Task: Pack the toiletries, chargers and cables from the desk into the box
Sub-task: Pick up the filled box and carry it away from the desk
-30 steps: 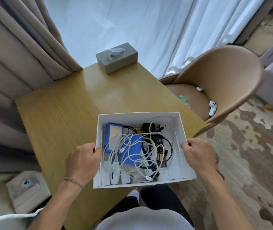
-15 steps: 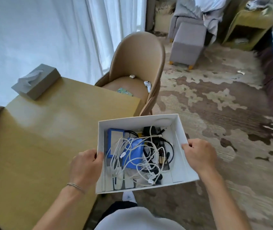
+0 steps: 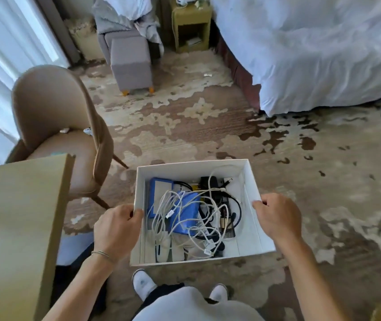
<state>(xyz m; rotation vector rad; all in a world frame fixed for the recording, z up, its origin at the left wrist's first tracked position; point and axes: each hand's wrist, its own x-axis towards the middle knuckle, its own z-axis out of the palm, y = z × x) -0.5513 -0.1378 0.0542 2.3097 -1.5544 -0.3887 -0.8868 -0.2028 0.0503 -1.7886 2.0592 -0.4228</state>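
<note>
Half a second back the box (image 3: pixel 197 259) hung just past the desk (image 3: pixel 20 216) corner; now it is carried out over the carpet (image 3: pixel 231 126), clear of the desk, and the view has swung toward the bed (image 3: pixel 324 54). Left hand (image 3: pixel 115 228) grips the left wall, thumb hooked over the rim. White cables (image 3: pixel 173 218) lie tangled over blue packets inside. Right hand (image 3: pixel 277 216) pinches the right wall likewise. Keeping the box level with both holds matched should stop the loose load sliding.
</note>
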